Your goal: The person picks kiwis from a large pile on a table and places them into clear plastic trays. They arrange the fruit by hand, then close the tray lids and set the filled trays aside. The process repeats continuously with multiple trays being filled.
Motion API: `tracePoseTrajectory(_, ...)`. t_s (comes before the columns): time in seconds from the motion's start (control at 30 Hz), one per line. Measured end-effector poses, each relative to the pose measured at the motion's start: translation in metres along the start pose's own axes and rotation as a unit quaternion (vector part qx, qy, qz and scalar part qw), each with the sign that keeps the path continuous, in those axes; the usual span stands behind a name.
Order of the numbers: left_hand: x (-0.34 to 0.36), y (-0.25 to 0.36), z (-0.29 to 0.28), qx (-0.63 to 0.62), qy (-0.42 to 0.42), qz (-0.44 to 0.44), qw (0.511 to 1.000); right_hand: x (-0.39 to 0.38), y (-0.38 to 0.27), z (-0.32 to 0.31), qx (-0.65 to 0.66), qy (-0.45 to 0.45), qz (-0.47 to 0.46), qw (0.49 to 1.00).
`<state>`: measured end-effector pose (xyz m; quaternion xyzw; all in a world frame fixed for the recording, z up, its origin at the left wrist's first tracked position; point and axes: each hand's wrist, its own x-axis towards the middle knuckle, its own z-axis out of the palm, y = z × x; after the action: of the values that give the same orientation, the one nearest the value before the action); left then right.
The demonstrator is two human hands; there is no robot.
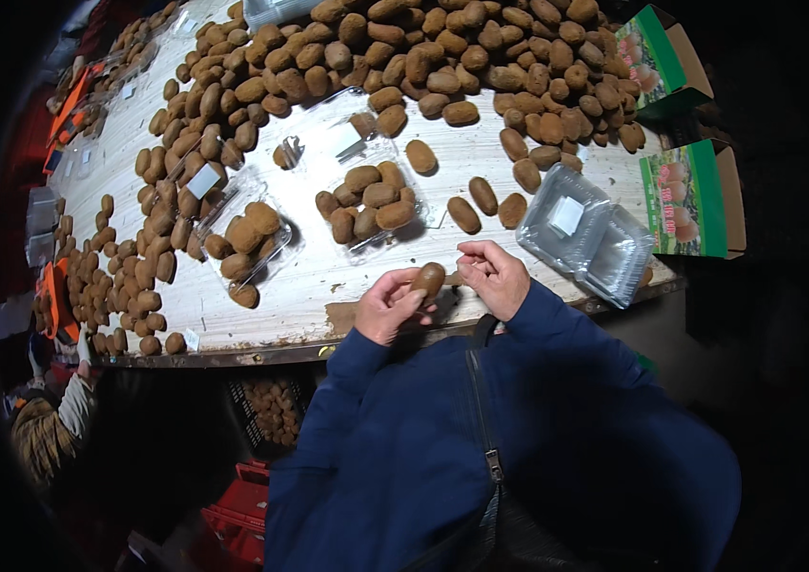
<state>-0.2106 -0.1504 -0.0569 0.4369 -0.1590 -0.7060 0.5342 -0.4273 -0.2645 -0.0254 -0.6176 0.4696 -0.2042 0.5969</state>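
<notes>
Near the table's front edge, my left hand [387, 307] is closed around a brown kiwi [429, 280], held between thumb and fingers. Just to its right is my right hand [498, 278], its thumb and fingers pinched together; whatever is between them, if anything, is too small to make out. Beyond my hands stands an open clear plastic box of kiwis [366, 203], its lid folded back. To the left another clear box holds several kiwis [250, 232]. A few loose kiwis [482, 195] lie ahead of my right hand, beside nested clear boxes [571, 217].
A large heap of kiwis [442, 48] covers the far side and spreads left. Green printed cartons [700, 200] stand at the right edge. Below the table are a black crate of kiwis [271, 410] and a red crate [242, 505]. Another person's sleeve [77, 405] shows at far left.
</notes>
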Motion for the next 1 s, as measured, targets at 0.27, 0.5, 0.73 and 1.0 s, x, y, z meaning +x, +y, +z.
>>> tracePoseTrajectory(0.27, -0.001, 0.004, 0.019, 0.027, -0.009, 0.018, 0.999, 0.023, -0.011, 0.022, 0.140, -0.104, 0.103, 0.979)
tracePoseTrajectory(0.5, 0.000, 0.021, 0.016, 0.173, 0.067, 0.042, 0.982, 0.061, -0.003, 0.060, 0.098, -0.043, 0.067, 0.992)
tracePoseTrajectory(0.73, 0.000, 0.012, 0.007, 0.029, 0.208, 0.056, 0.976, 0.120, -0.013, 0.039, 0.240, -0.006, 0.083, 0.967)
tracePoseTrajectory(1.0, 0.050, 0.000, -0.026, -0.200, 0.300, -0.050, 0.932, 0.278, -0.032, 0.039, -0.279, 0.033, -0.050, 0.959)
